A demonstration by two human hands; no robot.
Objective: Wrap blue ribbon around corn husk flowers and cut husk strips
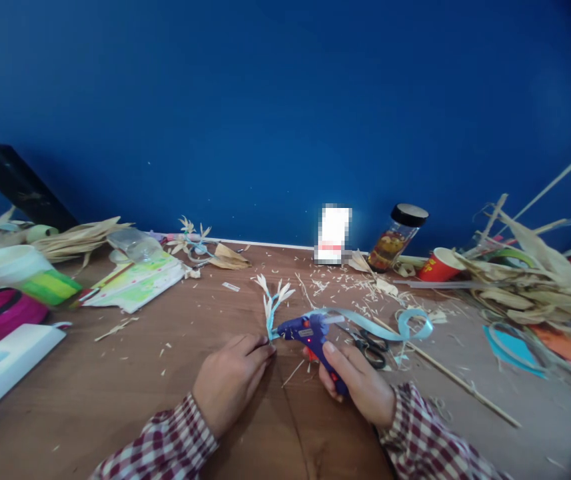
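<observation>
My left hand (232,380) rests on the brown table (115,400), fingers pinched on the base of a small husk sprig (272,300) wrapped with light blue ribbon. My right hand (358,383) grips the handle of a blue glue gun (310,333), whose nozzle points left at the sprig's base. A light blue ribbon (390,327) trails from the sprig to the right, looping over black scissors (372,350) just beyond my right hand.
Dry corn husks (515,280) pile at the right with a red paper cup (438,265) and a glass jar (398,237). At left sit a pink bowl (0,313), a green-striped cup (25,273), a white box (0,367) and papers (135,283). A long stick (465,383) lies right.
</observation>
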